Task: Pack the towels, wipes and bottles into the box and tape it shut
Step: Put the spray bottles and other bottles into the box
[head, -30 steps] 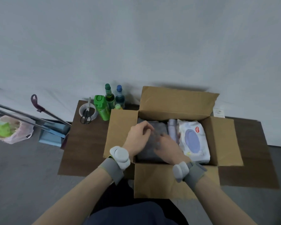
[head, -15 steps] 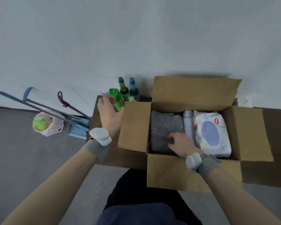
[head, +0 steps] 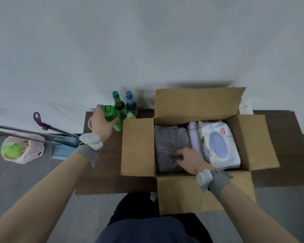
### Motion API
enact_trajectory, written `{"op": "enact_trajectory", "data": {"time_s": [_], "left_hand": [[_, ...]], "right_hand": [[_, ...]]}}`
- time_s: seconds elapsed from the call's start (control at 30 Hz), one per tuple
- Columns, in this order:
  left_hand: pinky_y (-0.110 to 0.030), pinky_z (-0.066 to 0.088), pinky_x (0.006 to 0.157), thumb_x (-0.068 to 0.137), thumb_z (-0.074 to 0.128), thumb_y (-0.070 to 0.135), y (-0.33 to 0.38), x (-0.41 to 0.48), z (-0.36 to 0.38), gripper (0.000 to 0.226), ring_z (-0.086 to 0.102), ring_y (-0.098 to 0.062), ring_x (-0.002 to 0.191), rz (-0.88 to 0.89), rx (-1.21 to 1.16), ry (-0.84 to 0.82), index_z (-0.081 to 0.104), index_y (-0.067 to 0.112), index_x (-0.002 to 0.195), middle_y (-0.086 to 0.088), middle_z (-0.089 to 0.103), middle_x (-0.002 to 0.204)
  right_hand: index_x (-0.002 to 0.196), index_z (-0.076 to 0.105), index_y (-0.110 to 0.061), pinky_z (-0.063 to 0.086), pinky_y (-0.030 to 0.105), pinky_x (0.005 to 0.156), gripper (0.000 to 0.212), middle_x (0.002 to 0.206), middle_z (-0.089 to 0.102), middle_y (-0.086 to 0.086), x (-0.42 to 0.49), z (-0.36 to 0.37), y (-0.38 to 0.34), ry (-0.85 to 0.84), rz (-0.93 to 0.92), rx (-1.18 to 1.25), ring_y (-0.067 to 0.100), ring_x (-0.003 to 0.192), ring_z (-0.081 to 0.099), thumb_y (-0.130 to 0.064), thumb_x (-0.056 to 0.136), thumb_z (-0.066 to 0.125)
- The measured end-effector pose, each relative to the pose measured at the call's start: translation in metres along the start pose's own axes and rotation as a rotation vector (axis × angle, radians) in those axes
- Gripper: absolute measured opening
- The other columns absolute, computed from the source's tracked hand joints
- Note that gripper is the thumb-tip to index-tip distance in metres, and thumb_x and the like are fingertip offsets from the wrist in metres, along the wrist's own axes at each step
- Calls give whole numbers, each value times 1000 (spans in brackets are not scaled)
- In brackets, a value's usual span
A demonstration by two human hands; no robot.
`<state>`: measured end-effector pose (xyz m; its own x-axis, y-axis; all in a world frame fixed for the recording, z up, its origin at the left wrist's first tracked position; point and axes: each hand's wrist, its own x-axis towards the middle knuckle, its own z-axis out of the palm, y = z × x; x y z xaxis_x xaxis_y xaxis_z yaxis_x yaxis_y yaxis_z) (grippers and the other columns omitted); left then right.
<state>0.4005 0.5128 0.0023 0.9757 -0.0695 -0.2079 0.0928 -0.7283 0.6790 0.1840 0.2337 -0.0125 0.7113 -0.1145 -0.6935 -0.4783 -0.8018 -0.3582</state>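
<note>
- The cardboard box [head: 138,146] stands on the dark counter [head: 104,174] with all four flaps open
- Inside, a folded grey towel [head: 168,141] fills the left part; a lilac bottle [head: 194,134] lies between it and the pack of wipes [head: 218,144] on the right
- The right hand [head: 189,159] rests on the towel inside the box, fingers bent toward a fold; whether they pinch the cloth cannot be told
- The left hand [head: 102,121] is clasped round a bright green bottle [head: 111,114], just beyond the box's left flap
- Behind that bottle stand a dark green bottle [head: 118,105] and a blue-capped bottle [head: 130,102]; a small yellow-green cap [head: 130,116] shows in front of them
- On the floor to the left sits a pink bag [head: 30,151] holding something green
</note>
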Motion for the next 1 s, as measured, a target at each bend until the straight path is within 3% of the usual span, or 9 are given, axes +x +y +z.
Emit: {"op": "enact_trajectory", "data": {"time_s": [0.17,0.33,0.43,0.5,0.63,0.73,0.8,1.0], "left_hand": [[-48,53,92,82,85,21,-6,-3,-2,54,63,-34,104,28,-59,40,49,4,119,-9,63,106],[-49,54,89,82,83,33,-10,-13,-14,53,61,-28,102,34,-190,187,46,13,115,-13,59,112],[-38,56,83,83,80,47,0,-22,-34,44,58,-20,96,185,-257,383,46,30,105,-9,56,109],[-41,52,83,87,76,49,11,-25,-49,38,53,-22,95,303,-284,503,42,43,101,-9,52,107],[-44,48,83,88,76,46,43,-28,-62,38,50,-28,95,493,-341,609,44,41,109,-4,43,106],[-46,47,80,89,78,31,71,-36,-63,48,51,-34,92,605,-385,571,40,52,110,-17,46,103],[-46,47,76,88,78,26,89,-39,-61,50,52,-33,87,627,-417,510,39,50,109,-20,49,100],[-27,44,67,89,76,32,144,-54,-43,41,50,-14,74,752,-444,339,42,45,108,0,50,88]], "right_hand": [[143,62,-24,42,38,116,43,159,50,-2,-5,4,-3,21,45,6,28,142,48,-24,100,60],[141,64,-25,41,37,117,41,160,48,-9,-6,10,0,56,22,23,25,144,47,-21,100,59],[137,67,-24,38,29,116,40,159,50,-8,-6,8,6,59,8,63,22,144,48,-16,98,61],[135,69,-23,36,26,116,39,157,51,-8,-4,8,5,59,-2,69,21,144,49,-15,98,62],[141,64,-20,40,34,118,41,156,53,-5,1,7,6,51,20,45,23,143,49,-23,100,62],[137,68,-21,40,34,118,37,155,54,-4,3,4,6,38,2,67,25,142,49,-23,101,62],[135,69,-23,41,35,117,36,154,56,-3,2,5,7,37,2,61,25,141,50,-24,100,62],[138,66,-24,42,34,115,39,156,54,-7,-2,11,9,91,-10,65,26,141,51,-26,99,63]]}}
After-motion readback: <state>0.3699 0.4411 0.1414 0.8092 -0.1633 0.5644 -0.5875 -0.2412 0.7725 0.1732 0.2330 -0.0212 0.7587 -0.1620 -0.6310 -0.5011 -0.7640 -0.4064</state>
